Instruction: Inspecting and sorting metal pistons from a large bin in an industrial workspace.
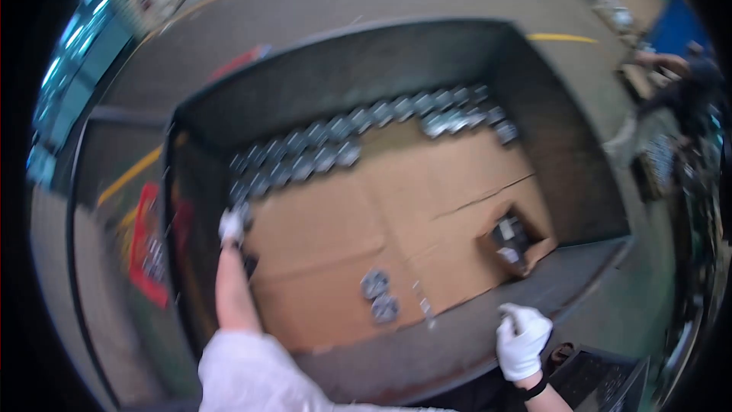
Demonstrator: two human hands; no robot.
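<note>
Firstly, one dark metal bin [564,122], occupying the middle of the frame. Next, one cardboard liner [457,175], flat on the bin's floor. One open cardboard box [543,252], centre right; dark contents, too blurred to identify. Two white-gloved hands: left hand [231,227], centre left, at the left end of the ranked metal parts [338,128], blur hiding whether its fingers are apart or clamped on one; right hand [524,339], lower right, at the bin's near rim, fingers curled toward the thumb, whether around anything cannot be told. Metal parts: ranked along the bin's far side, upper centre. Progress, as judged: back row apparently complete; second row present left and right, its middle unfilled. Lastly, two loose round pieces [374,284], lower centre, outside the rows.
</note>
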